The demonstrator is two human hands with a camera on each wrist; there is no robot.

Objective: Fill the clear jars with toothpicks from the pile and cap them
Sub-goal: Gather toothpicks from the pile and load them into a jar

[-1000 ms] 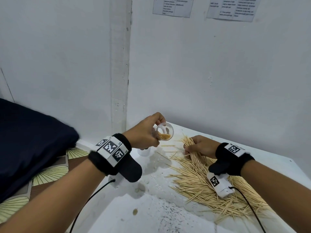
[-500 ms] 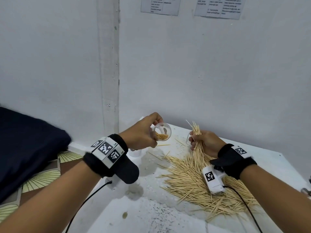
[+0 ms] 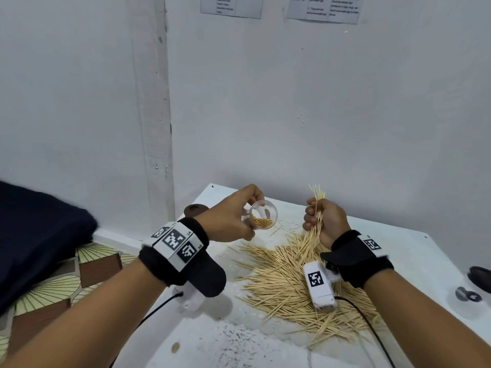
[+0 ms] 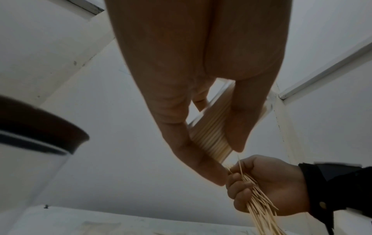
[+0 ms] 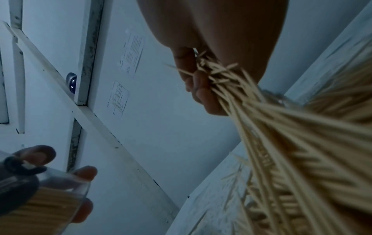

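two hands, two jars, one pile, one bundle, two wall sheets

held in the left hand: one clear jar, partly filled with toothpicks, too many to count. gripped in the right hand: one bundle of toothpicks, uncounted. below and between the hands: one loose pile on one white table. just behind the left wrist: one more jar with a dark lid. high above the hands: two printed sheets on the wall. one marker band per wrist, two in all.
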